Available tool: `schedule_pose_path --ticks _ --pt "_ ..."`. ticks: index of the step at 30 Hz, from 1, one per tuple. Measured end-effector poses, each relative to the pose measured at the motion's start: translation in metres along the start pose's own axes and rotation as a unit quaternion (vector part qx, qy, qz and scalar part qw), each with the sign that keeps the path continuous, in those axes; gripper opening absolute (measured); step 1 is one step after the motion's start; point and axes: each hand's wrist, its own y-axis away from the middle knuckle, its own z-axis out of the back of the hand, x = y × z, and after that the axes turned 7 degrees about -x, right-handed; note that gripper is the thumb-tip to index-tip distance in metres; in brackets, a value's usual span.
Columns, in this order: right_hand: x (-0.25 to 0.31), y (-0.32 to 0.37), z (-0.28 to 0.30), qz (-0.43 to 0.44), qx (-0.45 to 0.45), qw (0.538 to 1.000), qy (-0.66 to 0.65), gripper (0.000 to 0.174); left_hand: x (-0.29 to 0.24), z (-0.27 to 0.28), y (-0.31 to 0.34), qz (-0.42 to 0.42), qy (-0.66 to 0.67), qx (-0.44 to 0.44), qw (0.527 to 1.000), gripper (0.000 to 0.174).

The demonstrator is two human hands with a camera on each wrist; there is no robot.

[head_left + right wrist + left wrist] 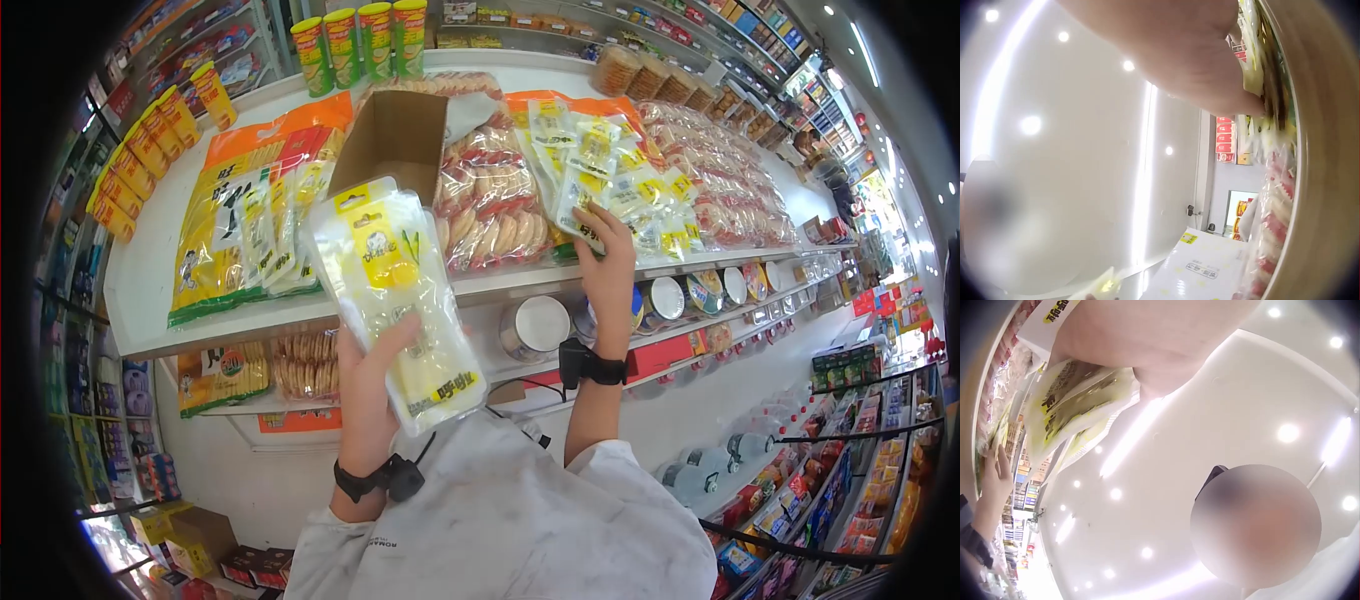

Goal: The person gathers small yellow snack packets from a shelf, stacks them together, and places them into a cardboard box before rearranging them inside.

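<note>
**Slick packets (415, 300) in one hand, a loose pile (650, 205) under the other**

Your left hand (368, 365) grips several clear packets, thumb laid across the front one; its fingers are hidden behind them, so how they spread there cannot be told. The packets are in front of the open box (390, 135), tilted and overlapping the shelf (140, 290) edge. Your right hand (608, 265) pinches the near end of one packet (582, 205) on the pile, beside the bags of crackers (490, 205).

Watch the packets in your left hand: the film looks smooth, and if your thumb eases off, the front ones could slide down past the shelf edge. Squeeze harder and they may fan apart instead. On your right, a tug on that one packet could drag its neighbours, since they lie across each other, and the nearest could tip over the edge. Swing the left hand's load back carelessly and it might knock the box.

The head view shows the box's brown inside; the right wrist view shows a white box face (1200, 269) with print, perhaps the same box. That view also puts your thumb right against the packet, low at the shelf edge, while the left wrist view shows the held packets bending and separating at their edges.
</note>
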Motion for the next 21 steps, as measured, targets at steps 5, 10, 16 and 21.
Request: schedule_pose_path --ticks 5,10,16,21 --pt "0.057 -0.005 0.024 -0.129 -0.101 0.965 -0.203 0.038 0.003 -0.006 0.000 -0.016 -0.018 -0.025 0.999 0.050" --pt "0.136 0.026 0.032 0.130 -0.079 0.949 -0.275 0.047 0.009 -0.002 -0.002 -0.063 -0.041 -0.064 0.995 0.054" --pt "0.181 0.047 0.014 0.230 0.272 0.865 -0.353 0.065 0.032 0.039 0.001 -0.195 0.010 -0.042 0.980 0.057" --pt "0.173 0.059 0.000 0.225 0.256 0.861 -0.378 0.062 0.025 0.042 -0.001 -0.144 -0.090 -0.125 0.978 0.045"
